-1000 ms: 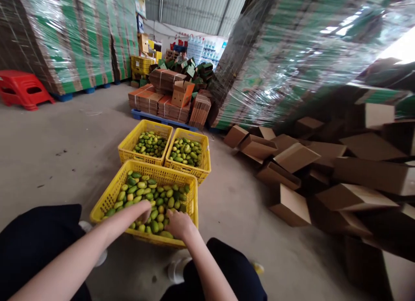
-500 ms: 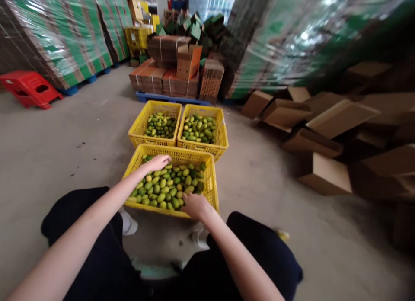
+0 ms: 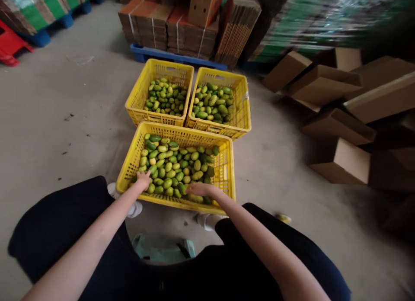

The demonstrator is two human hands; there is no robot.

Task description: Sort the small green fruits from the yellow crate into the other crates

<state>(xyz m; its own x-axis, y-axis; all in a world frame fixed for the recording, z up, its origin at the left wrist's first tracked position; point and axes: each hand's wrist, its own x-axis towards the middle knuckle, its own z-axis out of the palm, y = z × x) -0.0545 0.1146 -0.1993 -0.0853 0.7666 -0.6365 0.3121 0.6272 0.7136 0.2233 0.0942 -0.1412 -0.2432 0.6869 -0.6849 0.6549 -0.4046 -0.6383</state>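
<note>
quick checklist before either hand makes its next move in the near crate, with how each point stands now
1. Left hand inside the near crate: ok, at the fruit on its left side.
2. Right hand inside too: ok, low over the fruit by the front rim.
3. Firm grip on a fruit: cannot tell, the undersides of both hands are hidden.
4. Near crate upright: ok.
5. Rear left crate and rear right crate upright: ok.
6. Floor free of stray fruit: cannot tell, a small yellow thing beyond the right knee is too blurred.
</note>
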